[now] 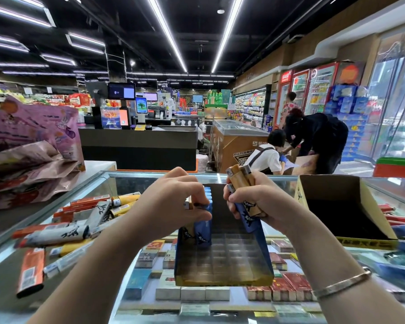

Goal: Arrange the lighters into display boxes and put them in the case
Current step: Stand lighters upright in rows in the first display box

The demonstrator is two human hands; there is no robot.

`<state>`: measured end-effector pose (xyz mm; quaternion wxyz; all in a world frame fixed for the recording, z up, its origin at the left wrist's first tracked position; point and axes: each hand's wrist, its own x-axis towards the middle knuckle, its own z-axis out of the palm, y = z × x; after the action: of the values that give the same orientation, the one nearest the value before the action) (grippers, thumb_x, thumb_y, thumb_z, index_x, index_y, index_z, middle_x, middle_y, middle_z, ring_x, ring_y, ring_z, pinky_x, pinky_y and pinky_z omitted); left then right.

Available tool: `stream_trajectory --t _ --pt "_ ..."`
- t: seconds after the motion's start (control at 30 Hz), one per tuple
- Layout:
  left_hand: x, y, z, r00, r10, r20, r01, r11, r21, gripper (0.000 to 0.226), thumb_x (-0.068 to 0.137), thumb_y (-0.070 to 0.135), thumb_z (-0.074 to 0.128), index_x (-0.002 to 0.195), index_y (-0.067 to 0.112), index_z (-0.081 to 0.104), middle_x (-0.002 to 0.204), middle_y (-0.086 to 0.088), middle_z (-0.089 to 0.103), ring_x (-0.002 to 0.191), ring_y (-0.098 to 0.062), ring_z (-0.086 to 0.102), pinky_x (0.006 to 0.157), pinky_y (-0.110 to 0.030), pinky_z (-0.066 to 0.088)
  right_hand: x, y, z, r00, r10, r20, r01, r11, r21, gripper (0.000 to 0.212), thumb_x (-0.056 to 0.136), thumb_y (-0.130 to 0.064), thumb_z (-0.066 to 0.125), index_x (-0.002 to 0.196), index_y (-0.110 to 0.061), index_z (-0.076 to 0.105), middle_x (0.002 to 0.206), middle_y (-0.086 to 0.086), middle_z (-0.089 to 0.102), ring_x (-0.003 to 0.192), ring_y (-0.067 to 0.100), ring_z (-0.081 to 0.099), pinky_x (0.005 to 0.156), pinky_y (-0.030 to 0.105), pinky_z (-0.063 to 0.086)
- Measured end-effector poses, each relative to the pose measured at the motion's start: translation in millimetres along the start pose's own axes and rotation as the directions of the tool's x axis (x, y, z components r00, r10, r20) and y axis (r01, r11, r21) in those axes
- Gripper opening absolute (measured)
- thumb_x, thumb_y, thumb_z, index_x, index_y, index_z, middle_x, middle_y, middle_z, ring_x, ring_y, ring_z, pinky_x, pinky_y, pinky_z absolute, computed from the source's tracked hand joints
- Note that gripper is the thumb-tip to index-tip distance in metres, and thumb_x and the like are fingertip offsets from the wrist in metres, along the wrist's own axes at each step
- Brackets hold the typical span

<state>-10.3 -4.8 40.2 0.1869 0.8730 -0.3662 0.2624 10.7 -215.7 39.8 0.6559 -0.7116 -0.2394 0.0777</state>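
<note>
Both forearms reach out from below over the glass counter (98, 183), and between them sits the display box (225, 260), a shallow tray with a grid of empty cells, its long axis running away from the person. Only its far left corner is filled: a short row of blue lighters (202, 230) stands upright there.

Directly above that row, the left hand (173, 202) has its fingers curled down, pinching the head of a lighter being set on end beside the blue ones. It is the nearer hand to the filled corner. Just right of the row, the right hand (260, 199) grips a bundle of lighters (246, 195), tan ones on top and a blue one pointing down towards the tray's right wall.

The move to come, I judge, turns on this: each lighter must go in upright, long axis vertical, into the next free cell, straight below and slightly nearer than the hands.

Farther out, loose lighters (80, 220) lie flat in a heap on the glass to the left, and a second, open box (344, 206) waits to the right. Cigarette packs (192, 293) show under the glass. Purple bags (33, 146) slump at far left.
</note>
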Motion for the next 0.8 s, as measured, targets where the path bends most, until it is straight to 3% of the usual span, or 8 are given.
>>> stream_trajectory --t 0.07,0.2,0.3,0.4,0.53,0.67,0.8 --pt "0 4 0 1.000 0.030 0.006 -0.030 0.997 0.067 0.018 0.071 0.038 0.076 0.081 0.025 0.069 0.079 0.023 0.051 0.091 -0.008 0.044 0.072 -0.029 0.043 0 0 1 1.000 0.001 0.002 -0.001 1.000 0.000 0.031 0.071 0.004 0.059 0.099 -0.002 0.048 0.080 0.012 0.059 0.063 0.019 0.059 0.054 0.028 0.050" --pt "3 12 2 0.996 0.085 0.021 -0.087 0.968 0.237 0.021 0.075 0.040 0.072 0.089 0.024 0.071 0.090 0.009 0.060 0.098 -0.016 0.047 0.076 -0.026 0.032 -1 -1 3 1.000 0.000 -0.020 0.000 1.000 0.014 0.038 0.065 0.003 0.060 0.101 -0.001 0.048 0.081 0.015 0.058 0.064 0.021 0.058 0.053 0.029 0.049" --pt "0 14 -1 0.987 0.153 0.038 -0.157 0.919 0.362 0.014 0.078 0.034 0.073 0.090 0.028 0.072 0.087 0.010 0.063 0.094 -0.020 0.055 0.077 -0.032 0.041 -1 -1 3 1.000 0.001 -0.030 0.000 1.000 0.031 0.041 0.062 0.004 0.058 0.101 0.000 0.048 0.082 0.017 0.057 0.066 0.022 0.058 0.055 0.030 0.049" --pt "-8 10 0 0.987 0.157 -0.030 -0.141 0.944 0.298 0.012 0.082 0.033 0.068 0.092 0.029 0.074 0.084 0.010 0.064 0.085 -0.019 0.057 0.069 -0.035 0.049 -2 -2 2 0.999 -0.044 -0.026 0.046 0.996 0.081 0.039 0.059 0.006 0.052 0.097 -0.001 0.046 0.083 0.018 0.060 0.069 0.022 0.057 0.059 0.030 0.050" --pt "-5 10 9 0.995 0.010 -0.095 -0.005 0.999 0.050 0.037 0.084 0.054 0.046 0.101 0.033 0.071 0.092 0.016 0.059 0.096 -0.012 0.049 0.076 -0.034 0.047 -3 -3 -2 0.993 -0.117 -0.029 0.120 0.985 0.126 0.042 0.056 0.007 0.050 0.098 0.003 0.048 0.080 0.015 0.066 0.069 0.016 0.060 0.065 0.023 0.049" --pt "-2 8 19 0.973 -0.048 -0.225 0.038 0.998 -0.049 0.032 0.084 0.039 0.062 0.114 0.030 0.065 0.099 0.015 0.057 0.097 -0.010 0.045 0.077 -0.032 0.044 1 -2 -1 0.986 -0.168 -0.017 0.169 0.980 0.108 0.047 0.060 0.012 0.055 0.106 0.017 0.045 0.069 0.007 0.065 0.062 0.012 0.056 0.057 0.019 0.047" --pt "-1 21 26 0.972 0.006 -0.233 0.007 0.998 0.055 0.040 0.080 0.052 0.060 0.113 0.029 0.057 0.110 0.006 0.060 0.104 -0.012 0.045 0.085 -0.029 0.042 6 8 9 0.982 -0.108 -0.155 0.076 0.977 -0.201 0.039 0.067 0.007 0.063 0.102 -0.004 0.049 0.077 0.007 0.061 0.071 0.016 0.057 0.062 0.027 0.047"
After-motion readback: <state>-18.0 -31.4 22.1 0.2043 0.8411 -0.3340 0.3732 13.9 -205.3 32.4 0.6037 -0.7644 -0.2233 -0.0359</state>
